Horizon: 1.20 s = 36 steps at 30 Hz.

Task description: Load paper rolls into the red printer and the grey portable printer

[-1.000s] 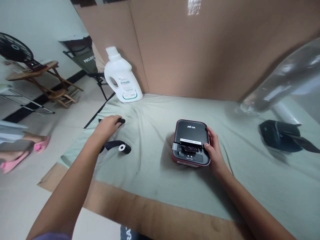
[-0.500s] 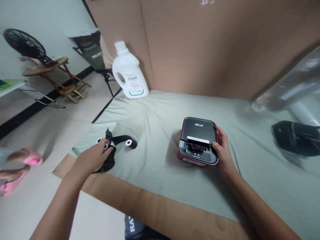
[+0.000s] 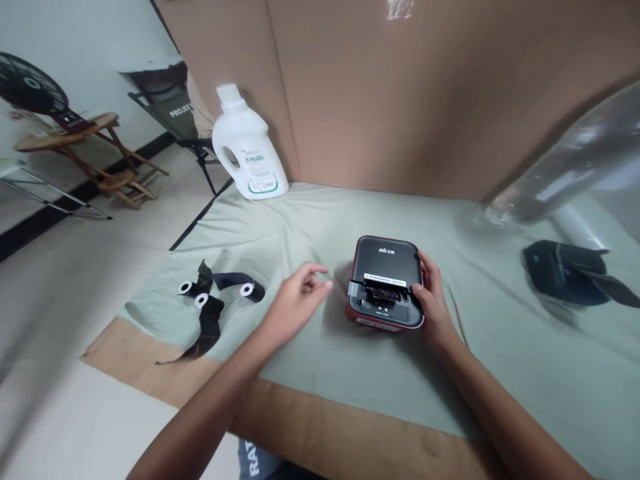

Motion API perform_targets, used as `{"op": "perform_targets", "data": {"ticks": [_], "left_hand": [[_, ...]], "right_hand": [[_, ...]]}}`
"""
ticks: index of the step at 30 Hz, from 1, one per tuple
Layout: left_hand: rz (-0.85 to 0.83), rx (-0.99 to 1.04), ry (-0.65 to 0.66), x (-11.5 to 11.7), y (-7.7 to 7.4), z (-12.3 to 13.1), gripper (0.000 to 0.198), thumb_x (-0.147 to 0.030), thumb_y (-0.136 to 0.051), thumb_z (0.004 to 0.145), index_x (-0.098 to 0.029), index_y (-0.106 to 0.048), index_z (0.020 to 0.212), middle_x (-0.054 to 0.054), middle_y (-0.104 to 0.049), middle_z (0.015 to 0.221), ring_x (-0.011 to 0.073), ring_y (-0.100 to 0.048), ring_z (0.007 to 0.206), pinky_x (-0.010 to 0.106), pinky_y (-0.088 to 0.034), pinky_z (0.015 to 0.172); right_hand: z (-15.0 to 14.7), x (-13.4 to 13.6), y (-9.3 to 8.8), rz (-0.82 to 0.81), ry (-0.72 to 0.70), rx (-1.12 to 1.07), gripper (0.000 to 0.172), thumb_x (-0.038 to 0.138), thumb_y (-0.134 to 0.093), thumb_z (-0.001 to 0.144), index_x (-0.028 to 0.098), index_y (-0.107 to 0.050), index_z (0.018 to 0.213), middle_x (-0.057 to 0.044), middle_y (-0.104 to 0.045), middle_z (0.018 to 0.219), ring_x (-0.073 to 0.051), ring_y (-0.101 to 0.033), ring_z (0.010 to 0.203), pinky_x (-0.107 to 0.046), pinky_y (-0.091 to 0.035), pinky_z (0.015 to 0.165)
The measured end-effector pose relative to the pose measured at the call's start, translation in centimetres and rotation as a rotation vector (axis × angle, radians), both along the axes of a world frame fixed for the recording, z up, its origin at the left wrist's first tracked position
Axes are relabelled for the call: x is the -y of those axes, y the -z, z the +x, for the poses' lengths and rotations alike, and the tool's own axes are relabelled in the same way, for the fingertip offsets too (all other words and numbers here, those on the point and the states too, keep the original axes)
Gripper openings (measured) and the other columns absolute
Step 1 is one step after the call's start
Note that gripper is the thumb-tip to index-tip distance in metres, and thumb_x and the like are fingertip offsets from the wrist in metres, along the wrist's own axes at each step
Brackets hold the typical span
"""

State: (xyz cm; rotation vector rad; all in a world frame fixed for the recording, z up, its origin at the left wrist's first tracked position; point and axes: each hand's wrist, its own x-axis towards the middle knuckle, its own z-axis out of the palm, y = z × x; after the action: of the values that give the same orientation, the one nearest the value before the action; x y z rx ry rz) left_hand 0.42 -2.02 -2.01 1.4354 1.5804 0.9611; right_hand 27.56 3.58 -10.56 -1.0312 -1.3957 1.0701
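A small label printer (image 3: 387, 263), black on top with dark red sides, stands on the cloth. A dark, shiny strip pokes out of its slot. My right hand (image 3: 434, 300) grips the printer's right side, thumb on the top edge and fingers round the back. In the air just left of the printer, my left hand (image 3: 303, 297) is empty, its fingers loosely bent and the thumb apart from the index finger. Three black paper rolls with white cores lie at the left: one roll (image 3: 256, 291), another roll (image 3: 213, 307) with a long loose tail, and a third roll (image 3: 189, 288).
A white jug (image 3: 253, 153) stands against the cardboard wall (image 3: 375, 100) at the back. On the right are a blurred black device (image 3: 560, 270) and clear plastic wrapping (image 3: 575, 173). Bare wood (image 3: 320, 403) shows along the cloth's front edge. A fan (image 3: 33, 83) stands beyond.
My left hand has moved right, away from the black rolls to beside the printer, leaving the rolls on the cloth. My right hand still holds the printer. The view has shifted slightly right.
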Motion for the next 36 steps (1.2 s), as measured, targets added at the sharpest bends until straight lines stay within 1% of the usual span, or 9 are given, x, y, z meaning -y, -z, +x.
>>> {"op": "perform_targets", "data": {"ticks": [3,7,10,15,19,24,27,31,36], "left_hand": [[-0.142,0.367,0.115,-2.9,1.8,3.9,0.035,-0.039,-0.063,0.085,-0.022,-0.051,0.113,-0.004,-0.056,0.075,0.0133,-0.054,0.066,0.024,-0.042,0.064],[-0.296,0.568,0.087,-4.1,2.3,4.9,0.04,-0.034,-0.067,0.078,-0.025,-0.043,0.109,-0.005,-0.061,0.08,0.0112,-0.054,0.062,0.021,-0.04,0.056],[-0.291,0.588,0.068,-3.7,2.3,4.7,0.041,-0.036,-0.067,0.078,-0.026,-0.044,0.11,-0.006,-0.059,0.077,0.01,-0.052,0.058,0.019,-0.038,0.052],[-0.231,0.672,0.055,-3.4,3.0,5.2,0.043,-0.035,-0.07,0.077,-0.026,-0.041,0.107,-0.007,-0.06,0.078,0.0088,-0.051,0.058,0.018,-0.04,0.052],[-0.218,0.685,0.044,-3.5,3.6,5.4,0.045,-0.037,-0.072,0.077,-0.026,-0.041,0.108,-0.007,-0.06,0.077,0.009,-0.052,0.058,0.017,-0.04,0.052],[-0.247,0.677,0.02,-3.3,3.8,5.2,0.045,-0.044,-0.072,0.08,-0.026,-0.045,0.111,-0.007,-0.056,0.076,0.0083,-0.049,0.056,0.017,-0.037,0.048],[-0.242,0.654,0.018,-3.3,3.8,5.1,0.044,-0.047,-0.071,0.081,-0.025,-0.046,0.111,-0.007,-0.056,0.075,0.0078,-0.048,0.055,0.017,-0.036,0.049],[-0.25,0.64,0.01,-3.3,3.9,5.1,0.04,-0.044,-0.069,0.081,-0.025,-0.046,0.108,-0.007,-0.056,0.074,0.0086,-0.05,0.056,0.018,-0.037,0.051],[-0.22,0.649,0.024,-3.2,3.9,5.1,0.032,-0.032,-0.065,0.081,-0.026,-0.042,0.102,-0.009,-0.054,0.073,0.0079,-0.047,0.056,0.017,-0.038,0.054]], "right_hand": [[0.1,-0.1,0.3,0.011,-0.01,-0.027,0.063,0.051,-0.06,0.091,0.04,-0.043,0.151,0.001,-0.039,0.161,-0.032,-0.034,0.148,-0.053,-0.024,0.124],[0.0,-0.2,0.7,-0.003,-0.031,-0.052,0.067,0.049,-0.06,0.088,0.04,-0.042,0.152,0.002,-0.037,0.162,-0.032,-0.032,0.15,-0.054,-0.025,0.124],[-0.1,-0.2,0.4,-0.053,-0.019,-0.058,0.073,0.041,-0.059,0.084,0.042,-0.039,0.154,0.004,-0.036,0.161,-0.032,-0.029,0.151,-0.053,-0.026,0.124],[0.2,0.0,-0.7,-0.207,-0.036,-0.025,0.089,0.032,-0.057,0.078,0.046,-0.024,0.16,0.004,-0.035,0.16,-0.031,-0.032,0.149,-0.054,-0.034,0.119],[0.2,0.1,-0.3,-0.16,-0.04,-0.004,0.084,0.04,-0.057,0.083,0.044,-0.025,0.16,0.004,-0.031,0.164,-0.032,-0.025,0.153,-0.054,-0.03,0.122],[-0.3,0.1,1.0,-0.016,-0.028,-0.018,0.072,0.062,-0.051,0.091,0.041,-0.033,0.158,0.004,-0.03,0.165,-0.031,-0.018,0.156,-0.054,-0.013,0.128],[-0.5,0.1,1.2,-0.009,-0.042,-0.048,0.068,0.066,-0.044,0.094,0.041,-0.035,0.157,0.005,-0.029,0.166,-0.029,-0.016,0.157,-0.054,-0.011,0.129],[-0.6,0.1,0.6,-0.066,-0.07,-0.109,0.072,0.057,-0.05,0.09,0.042,-0.033,0.158,0.007,-0.029,0.166,-0.031,-0.019,0.156,-0.055,-0.016,0.128],[-0.6,0.2,-0.7,-0.144,-0.032,-0.066,0.08,0.038,-0.055,0.079,0.039,-0.037,0.157,0.004,-0.037,0.161,-0.035,-0.023,0.154,-0.056,-0.027,0.124]]}}
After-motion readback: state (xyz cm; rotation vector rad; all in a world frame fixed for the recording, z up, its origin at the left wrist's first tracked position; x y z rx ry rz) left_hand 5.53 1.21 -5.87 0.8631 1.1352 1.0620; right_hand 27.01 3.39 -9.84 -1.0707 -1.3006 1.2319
